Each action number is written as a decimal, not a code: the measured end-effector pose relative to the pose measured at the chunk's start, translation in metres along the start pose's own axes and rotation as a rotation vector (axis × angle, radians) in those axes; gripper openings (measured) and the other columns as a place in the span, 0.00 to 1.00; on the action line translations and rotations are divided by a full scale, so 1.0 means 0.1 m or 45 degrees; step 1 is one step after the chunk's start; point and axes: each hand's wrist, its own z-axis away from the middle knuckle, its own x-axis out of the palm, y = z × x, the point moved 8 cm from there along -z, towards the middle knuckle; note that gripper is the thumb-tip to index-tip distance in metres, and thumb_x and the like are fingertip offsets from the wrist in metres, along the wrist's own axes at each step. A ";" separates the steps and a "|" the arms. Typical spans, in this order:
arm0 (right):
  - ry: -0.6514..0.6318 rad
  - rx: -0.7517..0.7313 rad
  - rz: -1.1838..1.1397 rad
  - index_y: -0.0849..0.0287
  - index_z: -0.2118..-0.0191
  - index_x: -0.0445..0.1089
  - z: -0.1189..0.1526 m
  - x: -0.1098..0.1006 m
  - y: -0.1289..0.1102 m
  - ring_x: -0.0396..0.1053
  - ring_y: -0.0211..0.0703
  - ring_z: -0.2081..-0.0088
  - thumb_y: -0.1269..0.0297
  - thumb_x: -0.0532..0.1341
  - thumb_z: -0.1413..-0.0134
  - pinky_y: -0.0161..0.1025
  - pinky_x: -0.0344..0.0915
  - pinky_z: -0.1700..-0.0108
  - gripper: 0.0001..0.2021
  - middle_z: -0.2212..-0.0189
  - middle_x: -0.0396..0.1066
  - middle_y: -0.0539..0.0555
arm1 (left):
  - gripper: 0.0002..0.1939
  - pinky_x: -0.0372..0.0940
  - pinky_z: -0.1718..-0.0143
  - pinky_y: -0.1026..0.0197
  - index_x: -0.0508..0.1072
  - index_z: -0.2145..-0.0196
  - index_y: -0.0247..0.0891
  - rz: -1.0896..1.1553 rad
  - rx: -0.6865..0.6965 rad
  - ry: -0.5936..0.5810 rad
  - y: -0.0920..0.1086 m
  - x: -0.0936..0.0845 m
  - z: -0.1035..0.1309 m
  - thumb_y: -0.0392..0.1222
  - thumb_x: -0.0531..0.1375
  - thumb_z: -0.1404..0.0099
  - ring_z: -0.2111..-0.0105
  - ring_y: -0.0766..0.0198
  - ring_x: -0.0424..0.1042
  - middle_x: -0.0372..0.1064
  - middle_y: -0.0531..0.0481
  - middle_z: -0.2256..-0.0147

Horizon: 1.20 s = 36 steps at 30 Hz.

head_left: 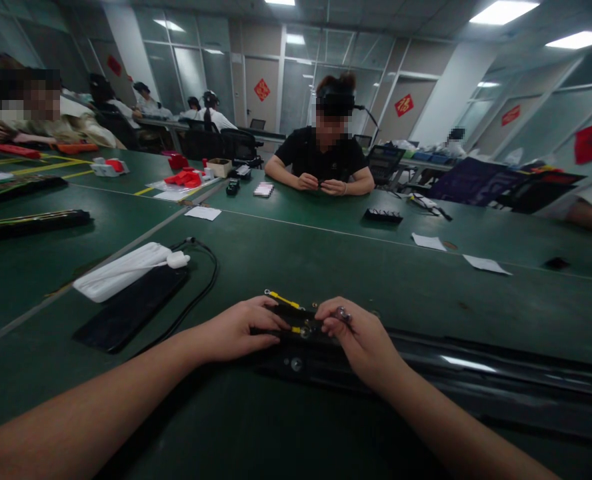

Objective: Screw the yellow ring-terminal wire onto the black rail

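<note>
A long, glossy black housing (476,363) lies across the green table in front of me. At its left end are yellow-sleeved wire ends; a short yellow cable (285,299) with a ring terminal sticks out behind them. My left hand (243,327) rests at this end, thumb and fingers apart, fingertips beside the yellow sleeve and a metal bolt. My right hand (359,337) is closed just right of the bolt, with small shiny metal pieces (345,313), perhaps screws, showing between its fingers. What its fingertips touch is too dark to make out.
Left of my hands, a white power bank-like block (123,270) lies on a black slab (131,310), with a black cable (211,280) curling beside them. Across the table (276,243) a person in black (326,157) handles a small part. Paper slips (429,241) and red pieces (183,178) lie farther off.
</note>
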 end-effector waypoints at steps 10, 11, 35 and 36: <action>-0.088 -0.006 0.040 0.56 0.62 0.66 -0.02 0.06 -0.01 0.67 0.42 0.62 0.70 0.51 0.35 0.40 0.62 0.59 0.07 0.64 0.69 0.52 | 0.14 0.54 0.40 0.50 0.75 0.51 0.42 -0.012 0.010 0.008 0.00 0.00 0.00 0.35 0.61 0.34 0.44 0.56 0.61 0.74 0.49 0.53; -0.107 -0.004 0.041 0.57 0.62 0.66 -0.02 0.07 -0.02 0.68 0.42 0.62 0.71 0.51 0.35 0.40 0.62 0.59 0.08 0.64 0.69 0.53 | 0.14 0.53 0.39 0.50 0.76 0.52 0.42 -0.015 0.012 0.009 0.00 0.00 0.00 0.36 0.61 0.34 0.44 0.56 0.61 0.75 0.49 0.53; -0.139 0.003 0.015 0.57 0.62 0.68 -0.02 0.08 -0.03 0.68 0.42 0.65 0.71 0.50 0.35 0.40 0.64 0.61 0.10 0.66 0.71 0.53 | 0.13 0.53 0.39 0.50 0.76 0.52 0.42 0.014 0.023 0.015 0.00 0.00 0.01 0.35 0.60 0.34 0.44 0.56 0.62 0.74 0.50 0.52; -0.126 0.003 0.013 0.57 0.62 0.67 -0.02 0.07 -0.03 0.68 0.41 0.65 0.70 0.50 0.35 0.40 0.64 0.61 0.10 0.66 0.70 0.53 | 0.14 0.53 0.39 0.51 0.75 0.52 0.43 0.016 0.026 0.016 0.00 0.00 0.01 0.35 0.60 0.34 0.44 0.56 0.62 0.74 0.50 0.53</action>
